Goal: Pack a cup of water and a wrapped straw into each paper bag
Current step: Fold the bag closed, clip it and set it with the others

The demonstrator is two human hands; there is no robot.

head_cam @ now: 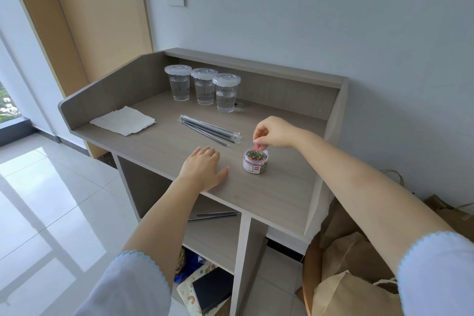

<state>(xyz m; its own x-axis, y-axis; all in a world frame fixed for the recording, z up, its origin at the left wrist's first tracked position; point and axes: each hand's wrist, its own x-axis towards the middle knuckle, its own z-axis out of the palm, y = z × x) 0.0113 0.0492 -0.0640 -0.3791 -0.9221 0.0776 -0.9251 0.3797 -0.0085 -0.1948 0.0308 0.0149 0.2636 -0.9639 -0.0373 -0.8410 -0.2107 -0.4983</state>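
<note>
Brown paper bags (359, 277) sit on the floor at the lower right, below the table edge — none is on the table. Left hand (204, 170) lies flat on the grey wood-grain table (269, 192), fingers straight, holding nothing. Right hand (273, 132) hovers just over the small clear round jar of coloured paper clips (255, 161), fingertips pinched together on a pink clip (257, 147) at the jar mouth.

Beyond both hands: bundle of black straws in clear wrappers (209, 129), long axis running from far-left to near-right, its near end just left of the right hand — judged the closer reach for that hand. White folded paper napkin (124, 120) lies at far left.

Farthest back: three clear plastic lidded cups of water (204, 87) in a row, upright, by the rear wall. The jar stands between right hand and table front; nothing blocks the straws.
</note>
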